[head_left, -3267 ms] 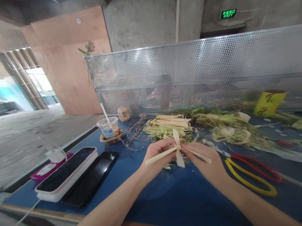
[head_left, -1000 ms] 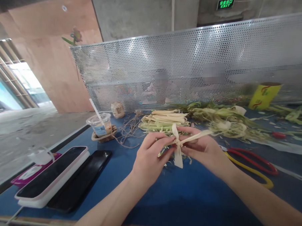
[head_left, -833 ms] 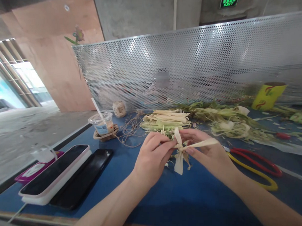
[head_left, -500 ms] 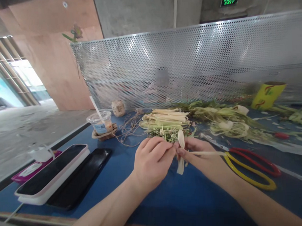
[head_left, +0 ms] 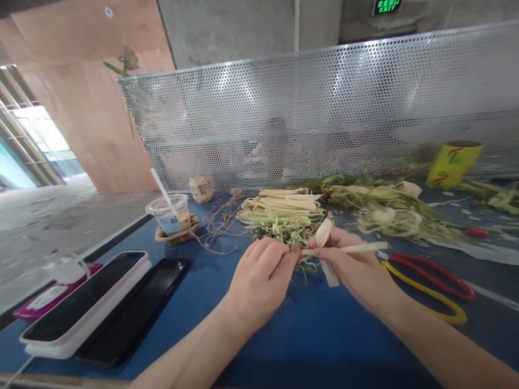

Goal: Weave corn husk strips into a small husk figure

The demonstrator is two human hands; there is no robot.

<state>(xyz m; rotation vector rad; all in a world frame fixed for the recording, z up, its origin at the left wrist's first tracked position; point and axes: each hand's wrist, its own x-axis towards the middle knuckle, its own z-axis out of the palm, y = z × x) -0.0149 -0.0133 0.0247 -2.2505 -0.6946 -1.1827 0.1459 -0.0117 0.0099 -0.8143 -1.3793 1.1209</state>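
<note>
Over the blue tabletop my left hand (head_left: 263,277) pinches the left end of a pale husk strip, its fingers closed. My right hand (head_left: 352,259) grips a folded corn husk strip (head_left: 324,233) between thumb and fingers; one end stands up as a loop, one hangs below, and another sticks out to the right. A short piece of strip spans the gap between my hands. Just behind them lie small green sprigs (head_left: 284,232) and a stack of cut husk strips (head_left: 281,206). Scissors (head_left: 430,273) with one red and one yellow handle lie beside my right hand.
At left are a phone (head_left: 87,299) on a white case, a black phone (head_left: 135,309) and a lidded cup (head_left: 172,212) with a straw. Tangled twine (head_left: 221,219) lies behind. Loose husks (head_left: 384,212) and a yellow roll (head_left: 453,163) stand right, before a perforated metal screen (head_left: 239,121).
My right hand has moved slightly right, away from my left, so a stretch of strip now shows between them. The upright husk loop has shifted right and tilted.
</note>
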